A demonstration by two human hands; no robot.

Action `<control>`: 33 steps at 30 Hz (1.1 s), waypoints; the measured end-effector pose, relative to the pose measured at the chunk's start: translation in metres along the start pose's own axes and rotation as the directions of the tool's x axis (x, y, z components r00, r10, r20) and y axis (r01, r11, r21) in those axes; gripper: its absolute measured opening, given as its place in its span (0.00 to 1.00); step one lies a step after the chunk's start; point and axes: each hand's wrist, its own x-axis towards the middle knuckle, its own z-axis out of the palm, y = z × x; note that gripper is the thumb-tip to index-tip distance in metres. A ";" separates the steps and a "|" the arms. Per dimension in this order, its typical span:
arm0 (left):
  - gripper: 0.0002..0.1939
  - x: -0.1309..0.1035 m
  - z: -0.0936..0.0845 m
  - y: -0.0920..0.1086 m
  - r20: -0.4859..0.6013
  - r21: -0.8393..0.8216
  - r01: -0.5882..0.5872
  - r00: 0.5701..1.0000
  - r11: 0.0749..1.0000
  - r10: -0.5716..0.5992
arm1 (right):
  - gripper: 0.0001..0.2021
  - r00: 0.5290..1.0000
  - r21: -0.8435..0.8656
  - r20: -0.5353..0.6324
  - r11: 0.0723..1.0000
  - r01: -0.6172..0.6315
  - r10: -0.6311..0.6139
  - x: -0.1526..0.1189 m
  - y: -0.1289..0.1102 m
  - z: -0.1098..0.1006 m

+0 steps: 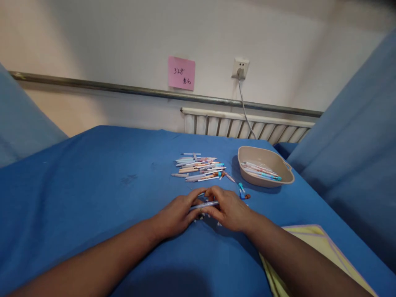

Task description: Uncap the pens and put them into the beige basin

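Note:
Between my hands, over the blue cloth, lies a pale pen (204,205). My left hand (177,214) is closed on its left end, thumb and fingers pressed together. Fingers of my right hand (230,208) pinch the pen's other end. Small white pieces (202,216) lie partly hidden under my fingers. Just beyond my hands a loose pile of pen parts (198,167) holds pale barrels, orange ones and thin white refills. To the right of it are turquoise pieces (241,187) and a brown piece (247,196).
A beige plastic basin (286,178) with several pens in it stands at the right. Under my right forearm lies a yellow cloth (305,237). Behind the blue-covered table (77,177) are a radiator (222,123), a metal rail and a plugged-in cord. Blue curtains hang at both sides.

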 end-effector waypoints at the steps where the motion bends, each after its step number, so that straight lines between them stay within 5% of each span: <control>1: 0.26 0.000 0.000 -0.001 -0.006 0.017 0.001 1.000 1.000 0.000 | 0.10 1.000 0.022 -0.016 1.000 0.019 -0.019 0.000 0.000 0.000; 5: 0.27 -0.001 0.002 -0.002 -0.037 0.080 0.018 0.999 0.997 -0.015 | 0.03 0.994 0.048 -0.001 0.993 0.111 -0.111 0.000 0.003 0.002; 11: 0.27 -0.002 0.003 0.002 0.001 0.067 0.024 1.000 0.997 -0.024 | 0.11 0.997 -0.021 0.077 0.999 0.029 -0.027 0.001 0.004 0.005; 19: 0.26 -0.001 -0.001 0.000 -0.001 0.116 0.042 0.999 0.992 -0.042 | 0.03 1.000 0.051 0.008 0.999 0.012 -0.012 0.000 0.001 0.005; 28: 0.25 -0.003 0.000 -0.002 0.013 0.138 0.003 1.000 0.990 -0.005 | 0.12 0.991 -0.044 0.129 0.999 -0.027 0.032 0.001 -0.001 0.004; 33: 0.16 -0.001 -0.004 0.000 -0.005 0.185 -0.025 1.000 0.982 0.026 | 0.17 0.995 -0.121 0.027 0.988 -0.093 0.097 0.002 0.005 -0.009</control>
